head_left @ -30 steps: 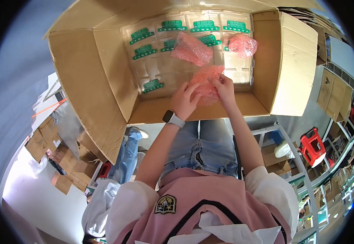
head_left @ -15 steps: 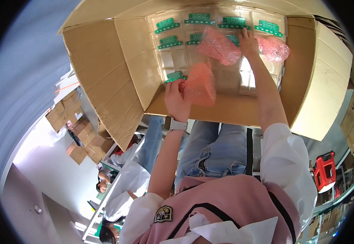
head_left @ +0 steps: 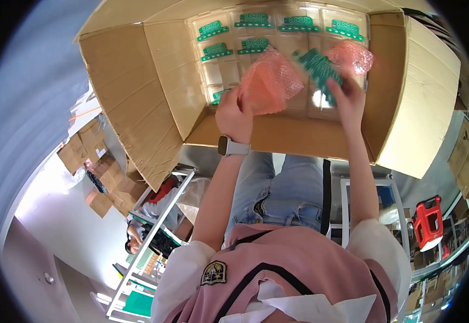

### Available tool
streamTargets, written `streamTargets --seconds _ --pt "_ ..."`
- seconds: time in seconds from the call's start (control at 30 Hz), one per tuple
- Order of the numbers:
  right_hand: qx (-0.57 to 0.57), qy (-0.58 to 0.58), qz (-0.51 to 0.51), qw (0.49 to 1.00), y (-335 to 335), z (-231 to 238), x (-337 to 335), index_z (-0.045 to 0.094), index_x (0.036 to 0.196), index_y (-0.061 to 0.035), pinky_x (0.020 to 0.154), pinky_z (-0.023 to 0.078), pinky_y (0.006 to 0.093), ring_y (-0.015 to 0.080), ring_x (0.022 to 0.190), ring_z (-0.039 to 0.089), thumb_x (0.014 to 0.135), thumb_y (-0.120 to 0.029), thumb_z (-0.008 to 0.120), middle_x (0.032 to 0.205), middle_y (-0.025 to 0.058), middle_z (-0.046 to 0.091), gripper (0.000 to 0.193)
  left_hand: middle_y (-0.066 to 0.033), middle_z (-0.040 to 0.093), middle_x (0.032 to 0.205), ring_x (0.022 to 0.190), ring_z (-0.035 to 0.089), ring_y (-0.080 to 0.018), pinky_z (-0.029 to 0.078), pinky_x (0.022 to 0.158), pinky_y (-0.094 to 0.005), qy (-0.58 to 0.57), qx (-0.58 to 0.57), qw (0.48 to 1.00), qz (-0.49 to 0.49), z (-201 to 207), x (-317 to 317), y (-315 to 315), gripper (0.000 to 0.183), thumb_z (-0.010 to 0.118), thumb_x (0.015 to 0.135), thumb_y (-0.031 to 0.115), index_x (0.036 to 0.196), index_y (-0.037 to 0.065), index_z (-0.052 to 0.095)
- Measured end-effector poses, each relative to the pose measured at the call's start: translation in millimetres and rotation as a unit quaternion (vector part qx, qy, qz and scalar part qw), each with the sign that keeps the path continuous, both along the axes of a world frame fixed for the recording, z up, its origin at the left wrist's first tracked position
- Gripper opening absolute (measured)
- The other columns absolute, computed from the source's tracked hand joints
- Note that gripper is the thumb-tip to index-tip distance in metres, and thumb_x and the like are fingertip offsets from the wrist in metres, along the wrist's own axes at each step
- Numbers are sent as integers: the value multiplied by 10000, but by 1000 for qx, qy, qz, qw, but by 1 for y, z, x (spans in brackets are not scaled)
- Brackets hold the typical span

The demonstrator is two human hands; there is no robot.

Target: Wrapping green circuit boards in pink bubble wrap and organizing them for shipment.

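My left hand [head_left: 234,114] is closed on the edge of a pink bubble-wrap bag [head_left: 261,90], whose mouth gapes toward the right. My right hand [head_left: 348,105] grips a green circuit board [head_left: 319,70], tilted and smeared by motion, just right of the bag. Both hands are over an open cardboard box [head_left: 164,70]. Inside it lies a clear plastic tray [head_left: 226,74] with compartments, several holding green boards [head_left: 254,46]. Another pink bubble-wrap piece [head_left: 284,69] lies behind the bag, and one more [head_left: 353,56] rests on the tray's right side, partly behind my right hand.
The box's side flaps [head_left: 121,102] spread outward left and right. Stacked cartons [head_left: 102,167] stand at the left, near a white-framed rack [head_left: 154,237] with a person [head_left: 135,239] beyond it. A red-handled object [head_left: 428,220] sits on shelving at the right.
My right hand has lifted a green board out of the tray and drawn it back toward me. The bag in my left hand has opened out to the right. A co-worker at left has shifted.
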State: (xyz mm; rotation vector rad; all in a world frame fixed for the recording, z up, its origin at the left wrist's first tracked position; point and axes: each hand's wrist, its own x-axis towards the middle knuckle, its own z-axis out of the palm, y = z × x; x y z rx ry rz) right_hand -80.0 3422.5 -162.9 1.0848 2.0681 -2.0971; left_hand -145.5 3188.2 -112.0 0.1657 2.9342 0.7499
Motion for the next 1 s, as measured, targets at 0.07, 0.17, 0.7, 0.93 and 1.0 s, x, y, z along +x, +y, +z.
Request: streamTargets --seconds 0.07,0.17,0.7,0.93,1.0 --pt "-162 -53 46 984 -18 61 13 601 1025 22 402 382 206 63 515 548 843 -114 617 691 21 607 227 -124 568 784 673 585 -298 461 556 -386 5 -7 1000 -23 5 6 9 199 606 779 84 975 53 617" --pt "-201 -20 39 978 -41 60 28 596 1009 26 364 349 205 80 470 547 838 -104 617 699 39 616 216 -130 561 819 713 587 -320 470 578 -408 51 -18 995 -82 13 14 26 250 578 810 90 1059 77 601" --pt "-238 24 -98 966 -107 61 10 564 978 8 455 441 202 71 583 578 870 -46 567 804 40 621 121 -117 571 842 685 598 -296 477 548 -368 66 42 980 -184 48 50 19 373 568 839 109 1211 83 548" --pt "-412 111 -125 896 -122 41 9 576 1023 -20 626 459 188 55 767 566 887 -19 538 876 17 616 141 -129 599 953 724 602 -295 494 601 -350 -96 180 966 -157 65 55 6 457 607 805 81 1249 47 505" --pt "-406 129 -101 899 -114 41 12 573 1048 -17 641 461 192 52 779 563 888 -12 532 890 17 613 166 -136 600 949 739 598 -298 495 621 -351 -214 243 934 -148 84 44 -4 449 605 802 73 1240 56 511"
